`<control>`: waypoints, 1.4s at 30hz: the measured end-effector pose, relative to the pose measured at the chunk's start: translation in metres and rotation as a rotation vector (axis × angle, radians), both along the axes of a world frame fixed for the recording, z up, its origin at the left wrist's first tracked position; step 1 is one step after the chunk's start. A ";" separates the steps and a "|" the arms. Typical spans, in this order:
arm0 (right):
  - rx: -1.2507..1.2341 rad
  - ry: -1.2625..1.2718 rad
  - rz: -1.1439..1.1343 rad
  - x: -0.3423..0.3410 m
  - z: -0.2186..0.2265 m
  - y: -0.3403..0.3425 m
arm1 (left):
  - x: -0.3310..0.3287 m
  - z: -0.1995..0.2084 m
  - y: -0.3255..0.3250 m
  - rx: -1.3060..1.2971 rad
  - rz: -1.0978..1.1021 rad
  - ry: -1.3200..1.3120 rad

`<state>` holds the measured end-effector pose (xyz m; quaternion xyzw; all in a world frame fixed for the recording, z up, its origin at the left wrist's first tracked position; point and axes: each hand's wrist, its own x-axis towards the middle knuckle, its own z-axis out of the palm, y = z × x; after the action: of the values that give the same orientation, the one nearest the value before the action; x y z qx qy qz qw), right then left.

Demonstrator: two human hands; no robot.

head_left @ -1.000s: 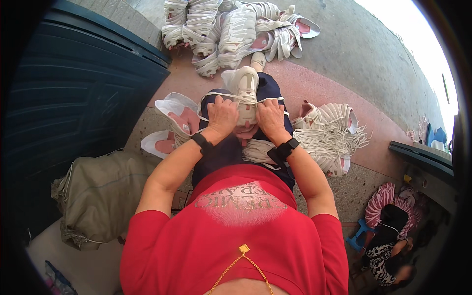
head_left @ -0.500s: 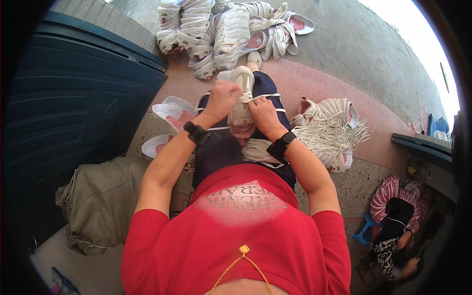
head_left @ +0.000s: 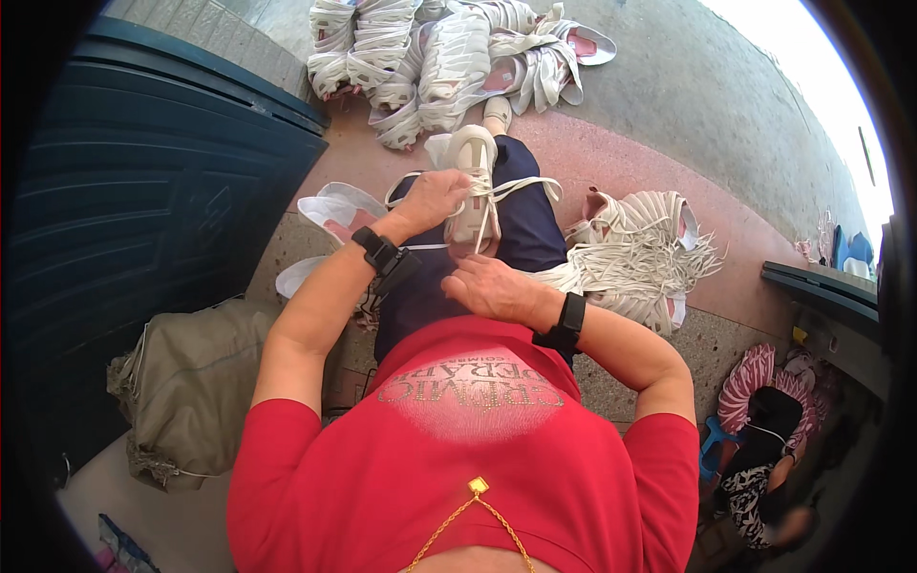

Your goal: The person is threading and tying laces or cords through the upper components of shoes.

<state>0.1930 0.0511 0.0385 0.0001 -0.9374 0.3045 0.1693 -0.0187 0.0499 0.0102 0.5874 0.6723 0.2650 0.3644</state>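
Observation:
A white and beige sneaker with pink inside rests on my lap, toe pointing away from me. Its white shoelace crosses at the middle of the upper, with a loose strand lying over my right thigh. My left hand is curled at the shoe's left side, its fingertips closed at the lacing. Nearer my body, my right hand is closed on a lace strand drawn down over the shoe's heel. The exact pinch of both hands is partly hidden by their fingers.
Stacked white sneakers lie beyond my feet. On the right sits a pile of shoes with laces; more shoes are at the left. A dark door and an olive sack flank me. Another person sits lower right.
My right hand has moved from the shoe's lacing down toward my body, drawing a lace strand. My left hand has lowered slightly, and the crossed laces now show on the shoe.

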 end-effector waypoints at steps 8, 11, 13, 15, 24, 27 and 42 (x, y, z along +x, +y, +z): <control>0.115 -0.207 -0.339 0.005 -0.056 0.032 | 0.008 -0.008 0.006 -0.154 -0.077 0.254; 0.306 -0.291 -0.356 -0.002 -0.065 0.025 | 0.013 -0.011 0.013 -0.196 -0.091 0.371; 0.356 -0.305 -0.324 -0.004 -0.067 0.018 | 0.017 -0.012 0.014 -0.224 -0.111 0.452; 0.333 -0.287 -0.300 -0.002 -0.064 0.018 | 0.022 -0.002 0.023 -0.242 -0.149 0.506; 0.228 -0.343 -0.219 -0.001 -0.017 0.019 | 0.018 -0.003 0.046 -0.358 -0.310 0.267; 0.220 -0.324 -0.266 0.003 -0.010 0.017 | 0.007 -0.020 0.034 -0.474 -0.122 -0.189; 0.295 -0.284 -0.276 0.004 -0.035 0.022 | 0.043 -0.018 0.015 -0.076 0.023 0.221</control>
<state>0.1969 0.0734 0.0038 -0.1462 -0.9772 0.1352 0.0739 0.0247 0.0650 -0.0081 0.5909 0.7246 0.1771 0.3073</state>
